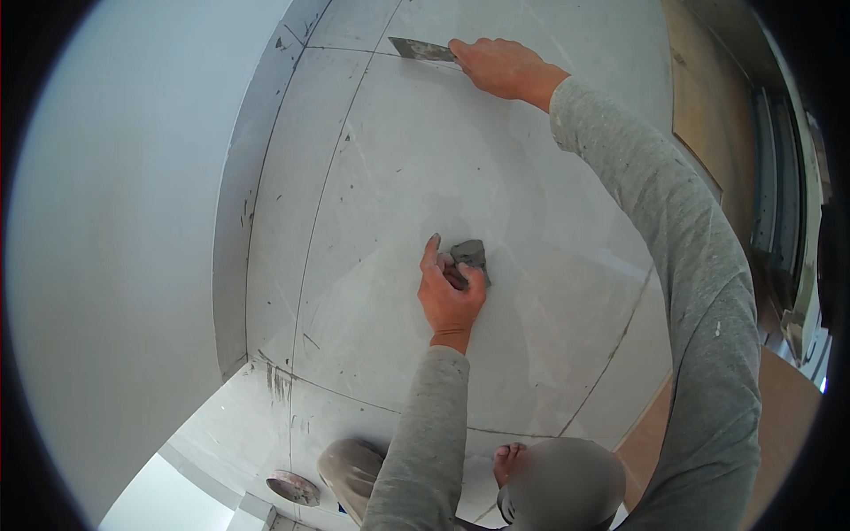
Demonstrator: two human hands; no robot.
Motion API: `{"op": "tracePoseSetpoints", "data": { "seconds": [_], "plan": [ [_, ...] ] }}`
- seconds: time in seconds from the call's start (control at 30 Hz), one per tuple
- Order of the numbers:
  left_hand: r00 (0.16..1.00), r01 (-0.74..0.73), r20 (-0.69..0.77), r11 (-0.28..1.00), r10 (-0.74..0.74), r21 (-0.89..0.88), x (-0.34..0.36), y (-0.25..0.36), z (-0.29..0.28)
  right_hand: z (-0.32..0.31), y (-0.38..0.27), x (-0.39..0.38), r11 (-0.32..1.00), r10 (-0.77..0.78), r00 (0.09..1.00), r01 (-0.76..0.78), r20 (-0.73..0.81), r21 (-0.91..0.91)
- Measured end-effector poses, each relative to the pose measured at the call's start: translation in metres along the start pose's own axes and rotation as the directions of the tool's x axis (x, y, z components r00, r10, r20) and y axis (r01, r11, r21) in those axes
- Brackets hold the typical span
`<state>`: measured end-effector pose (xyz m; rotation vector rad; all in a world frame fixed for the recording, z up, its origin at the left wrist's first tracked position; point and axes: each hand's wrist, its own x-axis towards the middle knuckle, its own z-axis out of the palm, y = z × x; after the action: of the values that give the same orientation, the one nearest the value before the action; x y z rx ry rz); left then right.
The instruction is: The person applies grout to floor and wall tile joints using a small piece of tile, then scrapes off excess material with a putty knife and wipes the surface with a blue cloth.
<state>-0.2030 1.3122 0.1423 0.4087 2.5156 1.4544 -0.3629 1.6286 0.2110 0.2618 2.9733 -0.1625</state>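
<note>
My right hand is closed round the handle of a putty knife at the far side of the floor. The knife's flat, stained blade points left and lies along a dark joint between pale tiles. Nearer to me, my left hand pinches a dark grey lump of grout-like paste with thumb and fingers, the index finger sticking out. The lump is over the middle of a large tile; whether it touches the tile, I cannot tell.
A white wall with a grey skirting runs along the left. A round container stands on the floor at lower left. Brown boards and metal strips line the right. My bare toes show near the bottom; grey crumbs dot the tiles.
</note>
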Motion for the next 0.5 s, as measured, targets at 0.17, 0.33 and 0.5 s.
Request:
{"op": "tracePoseSetpoints", "data": {
  "seconds": [0.17,0.33,0.5],
  "plan": [
    [1.000,0.003,-0.007,0.999,-0.003,-0.042,0.000,0.000,-0.002,-0.003,0.027,-0.035,1.000,0.020,0.998,-0.020,0.053,0.012],
    [1.000,0.006,0.005,0.998,-0.006,-0.066,0.001,0.000,-0.002,0.000,0.058,-0.088,0.995,0.098,0.990,-0.096,0.097,-0.025],
    [1.000,-0.001,0.012,0.995,0.003,-0.096,0.002,-0.001,-0.004,0.010,0.079,-0.123,0.992,0.118,0.990,-0.115,0.073,-0.048]
  ]
}}
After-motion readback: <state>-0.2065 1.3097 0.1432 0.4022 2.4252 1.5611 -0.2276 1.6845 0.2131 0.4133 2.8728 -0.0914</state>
